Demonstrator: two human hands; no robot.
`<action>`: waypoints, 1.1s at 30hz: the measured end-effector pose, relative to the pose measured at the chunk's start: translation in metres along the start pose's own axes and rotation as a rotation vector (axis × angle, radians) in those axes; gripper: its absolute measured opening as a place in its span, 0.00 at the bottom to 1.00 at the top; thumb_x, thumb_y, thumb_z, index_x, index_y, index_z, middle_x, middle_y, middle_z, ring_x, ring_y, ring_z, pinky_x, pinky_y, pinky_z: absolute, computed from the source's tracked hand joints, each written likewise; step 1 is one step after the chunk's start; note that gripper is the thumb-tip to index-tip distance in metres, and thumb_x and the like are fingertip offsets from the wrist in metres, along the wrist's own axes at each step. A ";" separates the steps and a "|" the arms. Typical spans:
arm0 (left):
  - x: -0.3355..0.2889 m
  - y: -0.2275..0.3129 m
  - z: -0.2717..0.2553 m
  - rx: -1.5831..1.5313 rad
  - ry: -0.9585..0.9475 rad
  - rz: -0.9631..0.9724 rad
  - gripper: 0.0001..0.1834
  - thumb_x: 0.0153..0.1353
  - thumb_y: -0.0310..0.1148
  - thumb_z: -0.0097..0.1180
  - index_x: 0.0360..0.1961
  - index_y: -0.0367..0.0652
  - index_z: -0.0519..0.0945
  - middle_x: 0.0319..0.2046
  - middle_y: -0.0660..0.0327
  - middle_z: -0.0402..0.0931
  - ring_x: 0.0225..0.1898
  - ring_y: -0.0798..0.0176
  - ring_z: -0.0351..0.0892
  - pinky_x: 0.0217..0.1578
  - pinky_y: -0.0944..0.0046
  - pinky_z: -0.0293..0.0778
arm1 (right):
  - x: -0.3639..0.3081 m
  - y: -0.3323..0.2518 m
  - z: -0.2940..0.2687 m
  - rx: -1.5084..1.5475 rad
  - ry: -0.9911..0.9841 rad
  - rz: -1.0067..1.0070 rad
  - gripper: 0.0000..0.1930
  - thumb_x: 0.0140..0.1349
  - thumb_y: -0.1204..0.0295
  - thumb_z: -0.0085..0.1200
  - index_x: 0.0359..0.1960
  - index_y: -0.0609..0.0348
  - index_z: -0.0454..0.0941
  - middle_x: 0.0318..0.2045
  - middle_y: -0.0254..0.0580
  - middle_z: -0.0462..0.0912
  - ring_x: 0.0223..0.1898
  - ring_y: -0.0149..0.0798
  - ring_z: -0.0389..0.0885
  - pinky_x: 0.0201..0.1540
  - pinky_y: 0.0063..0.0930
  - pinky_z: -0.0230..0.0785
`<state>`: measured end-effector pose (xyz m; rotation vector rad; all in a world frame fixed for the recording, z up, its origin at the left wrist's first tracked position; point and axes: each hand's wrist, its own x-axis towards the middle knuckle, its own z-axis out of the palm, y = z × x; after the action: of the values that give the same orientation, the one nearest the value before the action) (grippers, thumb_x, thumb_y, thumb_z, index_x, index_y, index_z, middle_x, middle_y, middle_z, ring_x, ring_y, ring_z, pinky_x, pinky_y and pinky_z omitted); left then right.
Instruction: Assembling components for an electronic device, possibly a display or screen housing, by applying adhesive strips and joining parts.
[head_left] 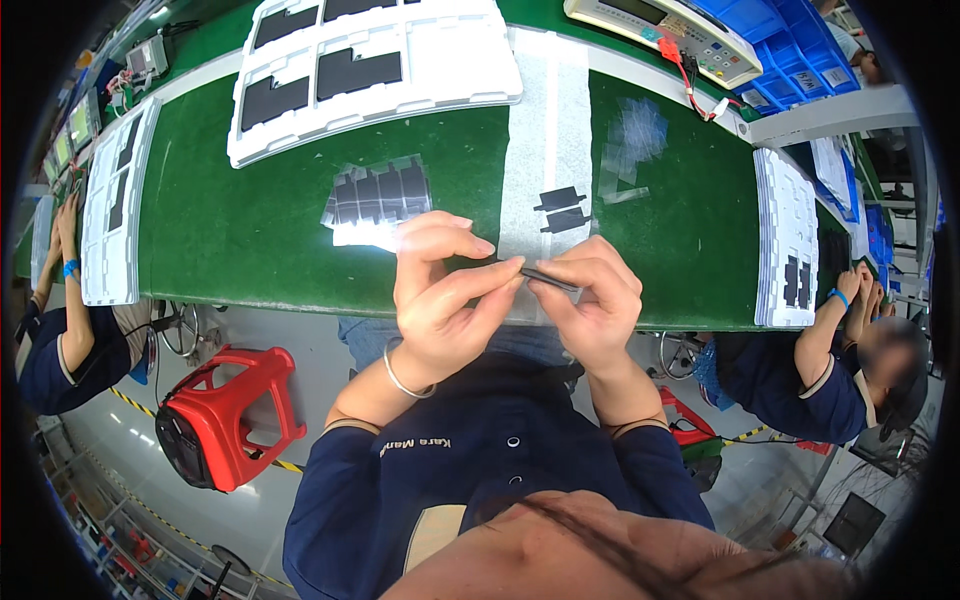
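Just over the table's front edge, a thin dark flat piece point(550, 279) is held edge-on between my two hands. My left hand point(445, 295) pinches its left end between thumb and fingertips. The fingers of my right hand point(595, 300) are closed on its other end. Beyond my hands, two black rectangular pieces with small tabs point(558, 198) lie on a white strip point(548, 110) that runs across the green table. Left of the strip, near my left hand, is a clear sheet bearing several dark strips point(380, 192), with a bright glare at its lower edge.
A white tray point(430, 85) with black notched sheets point(358, 75) lies at the back. Tray stacks point(785, 240) flank the table. Clear film scraps point(635, 140), a meter point(670, 35) with red leads and blue bins point(790, 50) are at right. Co-workers sit both sides; a red stool point(240, 410) stands left.
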<state>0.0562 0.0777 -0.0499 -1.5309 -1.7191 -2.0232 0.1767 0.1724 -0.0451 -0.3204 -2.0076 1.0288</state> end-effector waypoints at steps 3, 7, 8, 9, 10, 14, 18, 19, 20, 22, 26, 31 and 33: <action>-0.001 0.001 0.006 0.147 0.053 0.063 0.13 0.33 0.20 0.64 0.25 0.43 0.82 0.32 0.62 0.71 0.42 0.56 0.65 0.42 0.59 0.64 | -0.001 -0.002 0.008 -0.079 0.108 -0.036 0.11 0.36 0.82 0.63 0.25 0.63 0.77 0.20 0.39 0.77 0.20 0.36 0.73 0.22 0.24 0.63; 0.001 0.006 0.015 0.331 -0.005 0.082 0.15 0.37 0.29 0.64 0.30 0.39 0.80 0.37 0.61 0.73 0.44 0.54 0.64 0.46 0.58 0.61 | 0.000 0.005 0.014 -0.203 0.240 -0.134 0.11 0.35 0.84 0.62 0.24 0.64 0.76 0.19 0.40 0.76 0.19 0.37 0.73 0.21 0.25 0.63; 0.002 0.010 0.020 0.355 -0.045 0.053 0.17 0.39 0.33 0.64 0.33 0.37 0.79 0.39 0.60 0.73 0.45 0.52 0.64 0.47 0.57 0.59 | 0.002 0.006 0.015 -0.207 0.245 -0.136 0.11 0.35 0.84 0.62 0.24 0.64 0.76 0.19 0.40 0.76 0.19 0.37 0.73 0.21 0.25 0.63; -0.001 0.010 0.026 0.381 -0.101 0.042 0.27 0.43 0.46 0.61 0.37 0.33 0.77 0.44 0.56 0.70 0.47 0.50 0.63 0.49 0.55 0.57 | 0.004 0.008 0.017 -0.283 0.294 -0.136 0.11 0.35 0.84 0.62 0.24 0.64 0.76 0.19 0.40 0.75 0.19 0.38 0.73 0.21 0.25 0.63; -0.002 0.015 0.029 0.322 -0.157 0.007 0.35 0.44 0.54 0.58 0.42 0.30 0.74 0.49 0.52 0.66 0.50 0.47 0.60 0.50 0.52 0.55 | 0.005 0.010 0.018 -0.359 0.342 -0.136 0.11 0.34 0.84 0.61 0.24 0.64 0.76 0.19 0.40 0.75 0.19 0.38 0.72 0.20 0.25 0.63; 0.001 0.024 0.029 0.376 -0.271 -0.041 0.41 0.43 0.56 0.58 0.48 0.30 0.70 0.54 0.49 0.60 0.55 0.44 0.55 0.52 0.49 0.52 | 0.008 0.007 0.018 -0.454 0.338 -0.170 0.11 0.35 0.84 0.60 0.25 0.63 0.76 0.19 0.40 0.74 0.19 0.40 0.72 0.20 0.27 0.63; 0.006 0.012 0.013 0.296 -0.358 -0.055 0.39 0.38 0.50 0.64 0.49 0.35 0.70 0.56 0.49 0.58 0.57 0.41 0.53 0.54 0.47 0.50 | 0.003 0.016 0.006 -0.317 0.242 -0.039 0.09 0.40 0.83 0.60 0.25 0.63 0.75 0.20 0.38 0.74 0.21 0.36 0.72 0.24 0.25 0.63; 0.006 0.002 0.006 0.263 -0.342 -0.025 0.38 0.33 0.42 0.69 0.49 0.38 0.71 0.57 0.50 0.57 0.57 0.42 0.53 0.56 0.48 0.50 | 0.002 0.019 0.000 -0.017 0.184 0.137 0.08 0.42 0.82 0.60 0.25 0.64 0.75 0.21 0.36 0.74 0.23 0.33 0.71 0.26 0.23 0.63; 0.005 -0.006 0.002 0.250 -0.283 -0.044 0.37 0.33 0.35 0.69 0.49 0.39 0.70 0.55 0.50 0.61 0.57 0.44 0.57 0.55 0.50 0.55 | 0.001 0.020 -0.004 0.284 0.123 0.310 0.07 0.44 0.81 0.60 0.25 0.64 0.74 0.21 0.34 0.74 0.24 0.30 0.71 0.28 0.22 0.62; 0.002 -0.014 0.001 -0.126 -0.196 -0.306 0.33 0.39 0.26 0.66 0.51 0.37 0.68 0.50 0.49 0.68 0.52 0.51 0.67 0.53 0.56 0.62 | 0.002 0.013 -0.010 0.369 0.051 0.404 0.07 0.46 0.80 0.60 0.25 0.65 0.73 0.22 0.33 0.73 0.26 0.26 0.69 0.31 0.19 0.60; -0.008 -0.004 -0.005 -0.750 -0.176 -0.702 0.29 0.46 0.20 0.59 0.53 0.35 0.66 0.45 0.49 0.74 0.46 0.57 0.74 0.49 0.61 0.68 | 0.003 0.007 -0.007 0.399 -0.157 0.470 0.08 0.47 0.79 0.60 0.26 0.63 0.72 0.25 0.34 0.71 0.28 0.26 0.68 0.32 0.20 0.61; -0.013 -0.004 -0.010 -0.787 -0.136 -0.723 0.26 0.50 0.18 0.55 0.52 0.31 0.65 0.42 0.49 0.75 0.44 0.61 0.75 0.47 0.65 0.69 | 0.008 0.007 -0.014 0.624 -0.031 0.418 0.09 0.49 0.79 0.58 0.31 0.63 0.71 0.31 0.35 0.71 0.31 0.27 0.68 0.35 0.21 0.61; -0.014 -0.003 -0.013 -0.739 -0.156 -0.696 0.25 0.49 0.18 0.56 0.51 0.31 0.67 0.41 0.49 0.76 0.43 0.61 0.75 0.46 0.66 0.70 | 0.007 0.010 -0.016 0.642 -0.044 0.398 0.08 0.49 0.80 0.58 0.31 0.63 0.72 0.31 0.36 0.72 0.31 0.28 0.68 0.36 0.20 0.61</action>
<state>0.0537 0.0619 -0.0606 -1.3508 -1.8430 -3.2515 0.1837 0.1915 -0.0437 -0.3515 -1.5669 1.8710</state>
